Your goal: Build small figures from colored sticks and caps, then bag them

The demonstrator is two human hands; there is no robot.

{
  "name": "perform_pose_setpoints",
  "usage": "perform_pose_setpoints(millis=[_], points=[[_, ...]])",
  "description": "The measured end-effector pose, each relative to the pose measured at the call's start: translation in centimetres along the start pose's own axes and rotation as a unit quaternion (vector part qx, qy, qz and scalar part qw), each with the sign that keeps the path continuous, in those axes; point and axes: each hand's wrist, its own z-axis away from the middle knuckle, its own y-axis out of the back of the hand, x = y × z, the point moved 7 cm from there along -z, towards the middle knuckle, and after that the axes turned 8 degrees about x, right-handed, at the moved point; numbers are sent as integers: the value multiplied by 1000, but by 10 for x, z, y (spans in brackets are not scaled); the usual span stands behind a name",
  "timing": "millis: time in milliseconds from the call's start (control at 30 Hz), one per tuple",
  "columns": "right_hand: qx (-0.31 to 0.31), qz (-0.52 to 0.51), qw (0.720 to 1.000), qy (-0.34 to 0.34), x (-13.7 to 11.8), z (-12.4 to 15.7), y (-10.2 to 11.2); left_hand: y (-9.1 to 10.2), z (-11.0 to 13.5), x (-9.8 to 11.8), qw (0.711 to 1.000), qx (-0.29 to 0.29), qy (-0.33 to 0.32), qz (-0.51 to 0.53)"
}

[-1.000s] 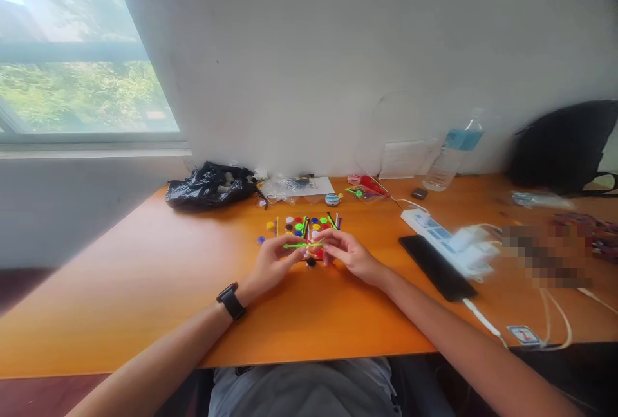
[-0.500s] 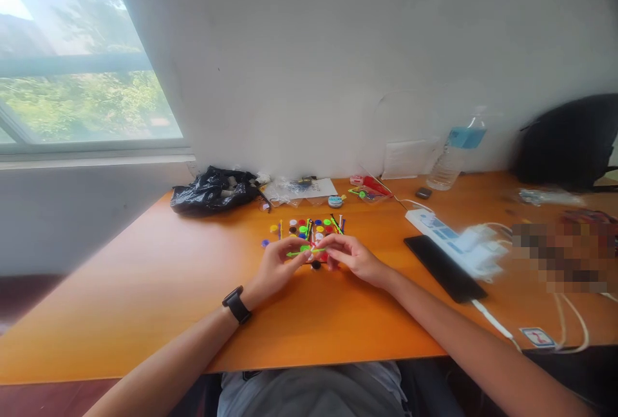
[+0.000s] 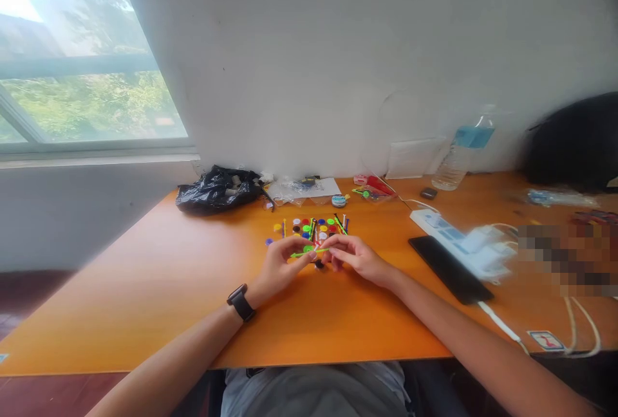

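Observation:
My left hand (image 3: 284,265), with a black watch (image 3: 241,303) on its wrist, is closed in a pinch on a thin bright green plastic stick (image 3: 299,255). A round green piece (image 3: 308,249) sits on or against the stick. From the other side my right hand (image 3: 358,259) pinches the stick's right end, its fingertips close to those of the left. Just beyond both hands lie rows of small coloured plastic discs (image 3: 306,228) and several thin sticks (image 3: 340,224). A black disc (image 3: 318,264) shows beneath the fingertips, and some pieces are hidden by the hands.
A black plastic bag (image 3: 218,189) and clear wrapping (image 3: 293,188) lie at the table's back. A small round tin (image 3: 338,201) and a red packet (image 3: 379,185) are nearby. On the right are a phone (image 3: 449,269), a power strip (image 3: 437,230), cables and a water bottle (image 3: 456,156).
The whole view has shifted slightly, so things appear a little farther right. Both hands keep their pinch on the green stick, with hardly any other movement.

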Motion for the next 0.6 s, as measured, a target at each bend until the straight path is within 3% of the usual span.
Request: perform_pose_setpoints(millis=[600], points=[[8,11,1000,24,-7,1,1,-3,2,18,995,-10,-85,-48]])
